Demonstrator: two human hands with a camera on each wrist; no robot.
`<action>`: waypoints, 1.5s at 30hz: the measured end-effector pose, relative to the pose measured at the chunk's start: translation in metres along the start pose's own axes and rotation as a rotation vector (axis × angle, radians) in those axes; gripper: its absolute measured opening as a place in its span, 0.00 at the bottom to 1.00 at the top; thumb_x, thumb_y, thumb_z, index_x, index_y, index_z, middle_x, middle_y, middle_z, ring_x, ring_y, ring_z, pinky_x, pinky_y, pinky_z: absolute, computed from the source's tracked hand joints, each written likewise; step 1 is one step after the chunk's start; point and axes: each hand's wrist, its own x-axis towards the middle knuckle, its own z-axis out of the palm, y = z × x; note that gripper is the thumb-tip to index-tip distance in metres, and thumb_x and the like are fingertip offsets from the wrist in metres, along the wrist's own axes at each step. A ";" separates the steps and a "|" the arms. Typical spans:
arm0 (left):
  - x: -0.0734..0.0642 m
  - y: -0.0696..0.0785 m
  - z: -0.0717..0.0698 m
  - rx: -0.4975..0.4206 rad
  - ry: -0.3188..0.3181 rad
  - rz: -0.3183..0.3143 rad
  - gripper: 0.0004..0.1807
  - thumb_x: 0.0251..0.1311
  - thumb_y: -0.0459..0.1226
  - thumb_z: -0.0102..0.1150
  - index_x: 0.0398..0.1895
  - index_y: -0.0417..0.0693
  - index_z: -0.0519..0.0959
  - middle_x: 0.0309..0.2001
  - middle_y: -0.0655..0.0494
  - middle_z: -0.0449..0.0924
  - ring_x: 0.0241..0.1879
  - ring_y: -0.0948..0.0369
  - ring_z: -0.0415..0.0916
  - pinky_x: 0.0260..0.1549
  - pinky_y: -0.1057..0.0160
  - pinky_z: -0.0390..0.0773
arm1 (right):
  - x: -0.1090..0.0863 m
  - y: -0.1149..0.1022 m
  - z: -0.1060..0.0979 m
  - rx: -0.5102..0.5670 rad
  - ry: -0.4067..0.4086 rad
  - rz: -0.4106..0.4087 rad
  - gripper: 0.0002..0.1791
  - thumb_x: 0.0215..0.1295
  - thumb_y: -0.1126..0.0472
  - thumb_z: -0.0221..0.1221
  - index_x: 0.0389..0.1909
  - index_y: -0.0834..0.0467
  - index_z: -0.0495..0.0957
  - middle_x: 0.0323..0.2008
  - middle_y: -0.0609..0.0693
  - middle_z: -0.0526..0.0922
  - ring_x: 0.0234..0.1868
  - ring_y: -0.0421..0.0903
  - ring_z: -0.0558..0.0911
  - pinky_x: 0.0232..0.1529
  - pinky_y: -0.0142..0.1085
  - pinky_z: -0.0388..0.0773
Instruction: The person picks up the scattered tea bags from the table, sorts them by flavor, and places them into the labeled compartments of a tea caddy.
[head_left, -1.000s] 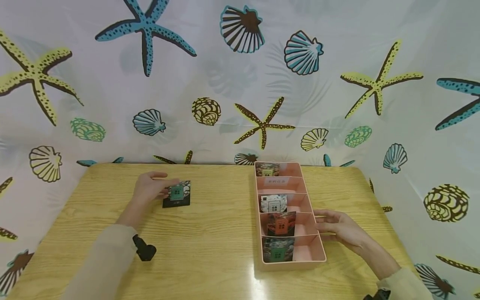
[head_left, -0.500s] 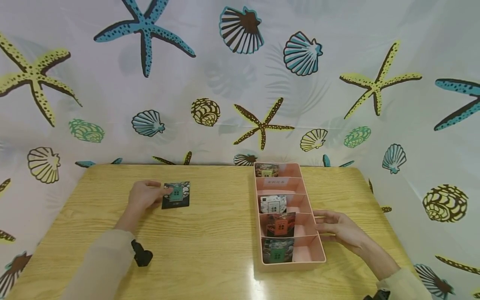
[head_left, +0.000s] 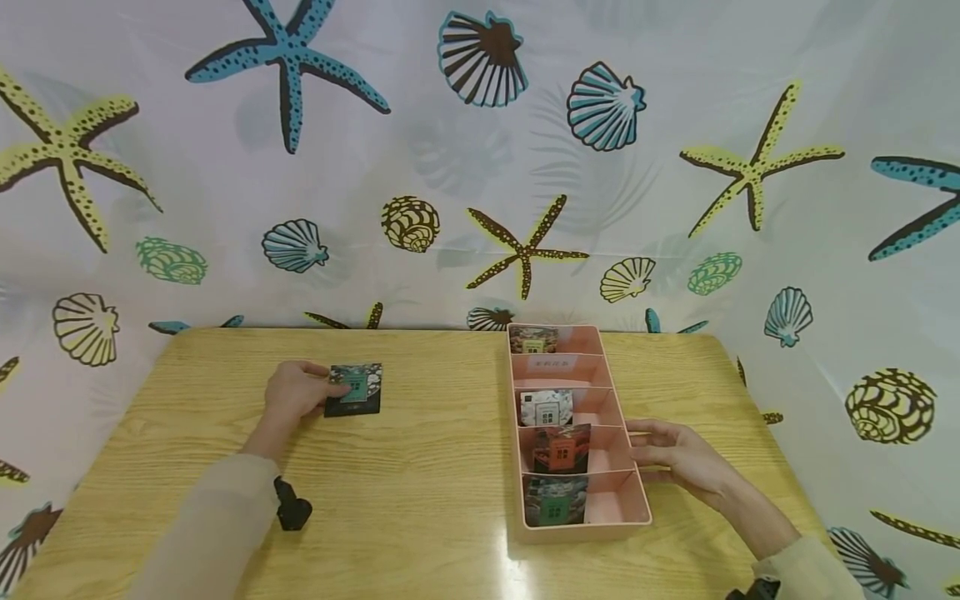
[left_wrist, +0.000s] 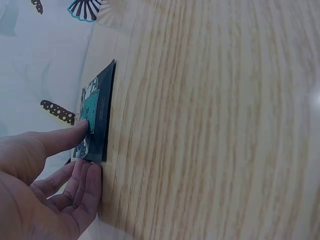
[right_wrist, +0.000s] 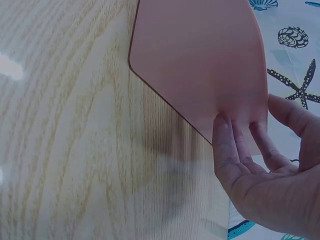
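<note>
At the left of the table lies a dark tea sachet [head_left: 355, 390] with a green label. My left hand [head_left: 294, 392] pinches its left edge, the thumb on the printed face and the other fingers at the underside in the left wrist view. A pink divided box [head_left: 632, 496] stands right of the middle. My right hand [head_left: 678, 454] rests fingertips on the box's outer right wall [right_wrist: 200, 55], its thumb up at the rim in the right wrist view.
Sachets stand in the box: a dark green one [head_left: 555, 502] nearest, then a red one [head_left: 561, 450], a white one [head_left: 547, 408] and a brown one [head_left: 533, 340] at the far end. One compartment shows only a paper label [head_left: 552, 362]. A patterned curtain [head_left: 480, 167] hangs behind the table.
My left hand, first reaching over the sachet's upper left, has drawn down and back to its left edge and now pinches it. The right hand and the box stay put.
</note>
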 end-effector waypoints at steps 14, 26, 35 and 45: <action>0.001 0.004 0.003 -0.152 -0.064 -0.018 0.28 0.66 0.36 0.71 0.67 0.34 0.77 0.59 0.34 0.84 0.28 0.65 0.83 0.30 0.63 0.88 | 0.000 0.000 0.000 0.000 0.018 0.011 0.39 0.77 0.58 0.63 0.80 0.67 0.58 0.63 0.55 0.84 0.56 0.43 0.86 0.59 0.42 0.86; -0.003 0.014 0.016 -0.241 -0.113 0.026 0.27 0.69 0.36 0.69 0.68 0.35 0.76 0.67 0.30 0.77 0.30 0.65 0.83 0.31 0.64 0.88 | 0.000 0.001 0.001 -0.001 0.029 0.012 0.40 0.76 0.58 0.63 0.80 0.68 0.57 0.66 0.61 0.81 0.56 0.42 0.86 0.59 0.42 0.86; -0.008 0.022 0.030 -0.253 -0.166 0.132 0.26 0.69 0.38 0.69 0.66 0.37 0.77 0.64 0.31 0.79 0.35 0.63 0.85 0.34 0.62 0.89 | 0.000 0.001 0.000 0.002 0.017 0.004 0.39 0.76 0.58 0.63 0.80 0.68 0.58 0.63 0.55 0.84 0.56 0.42 0.87 0.59 0.42 0.86; -0.013 0.035 0.043 -0.317 -0.201 0.192 0.23 0.69 0.37 0.70 0.62 0.35 0.78 0.51 0.46 0.83 0.34 0.64 0.85 0.36 0.63 0.89 | 0.000 0.001 0.001 -0.001 0.014 0.004 0.40 0.77 0.58 0.62 0.81 0.68 0.57 0.64 0.58 0.83 0.56 0.43 0.87 0.59 0.42 0.86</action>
